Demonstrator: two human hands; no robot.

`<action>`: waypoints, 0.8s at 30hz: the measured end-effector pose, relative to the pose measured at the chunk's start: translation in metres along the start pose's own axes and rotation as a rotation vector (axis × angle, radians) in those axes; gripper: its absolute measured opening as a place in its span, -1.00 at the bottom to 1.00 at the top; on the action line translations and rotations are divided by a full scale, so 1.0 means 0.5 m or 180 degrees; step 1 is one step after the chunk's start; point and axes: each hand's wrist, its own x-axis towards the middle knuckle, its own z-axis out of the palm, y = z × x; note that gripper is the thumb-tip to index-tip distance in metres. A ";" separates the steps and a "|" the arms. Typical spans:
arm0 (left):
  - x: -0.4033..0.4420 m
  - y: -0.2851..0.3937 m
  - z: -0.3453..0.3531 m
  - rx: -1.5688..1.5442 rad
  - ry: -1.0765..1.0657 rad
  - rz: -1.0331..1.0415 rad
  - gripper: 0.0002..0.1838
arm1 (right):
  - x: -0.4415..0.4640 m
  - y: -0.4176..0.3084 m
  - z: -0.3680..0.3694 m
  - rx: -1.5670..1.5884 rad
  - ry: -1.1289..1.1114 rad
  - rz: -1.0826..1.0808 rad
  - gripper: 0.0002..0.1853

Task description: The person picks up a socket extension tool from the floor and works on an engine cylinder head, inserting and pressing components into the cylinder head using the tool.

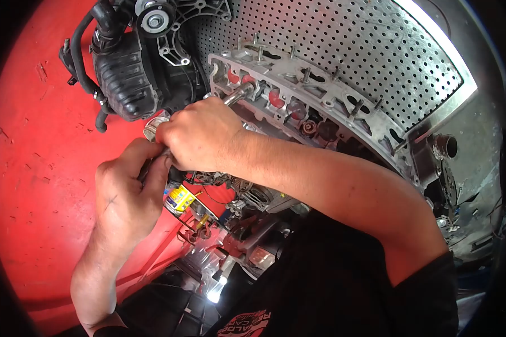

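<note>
An aluminium cylinder head (320,92) with upright studs stands in front of me. My right hand (202,135) is closed around a metal tool beside it. The tool's bare shaft (239,94) sticks out past my knuckles and reaches the side of the cylinder head. On the other side of the fist a round silvery part (153,128) shows; whether it belongs to the tool I cannot tell. My left hand (132,191) touches the right fingers, its thumb and fingers pinched together; what lies in the pinch is mostly hidden.
A black ribbed plastic engine part (126,76) with hoses lies on the left by a metal bracket and pulley (154,21). Behind the cylinder head is a perforated metal sheet (348,33). A yellow-labelled can (178,199) and engine parts sit lower down, near a red surface (34,168).
</note>
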 end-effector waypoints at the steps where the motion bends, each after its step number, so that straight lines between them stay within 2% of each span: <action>1: -0.006 0.000 -0.002 -0.0040 0.0049 -0.0025 -0.96 | 0.002 -0.003 -0.004 -0.0035 0.0051 -0.0108 -0.85; 12: -0.015 -0.012 0.005 -0.0139 0.0101 -0.0072 -0.96 | 0.000 0.006 0.008 -0.0143 -0.0004 -0.0368 -0.79; 17: -0.005 -0.010 0.007 -0.0099 -0.0052 -0.0276 -0.96 | -0.005 0.024 0.024 -0.0206 0.0284 -0.0537 -0.84; 24: 0.003 -0.016 0.012 -0.0096 -0.0041 -0.0097 -0.97 | -0.007 0.027 0.024 -0.0129 0.0427 -0.0465 -0.84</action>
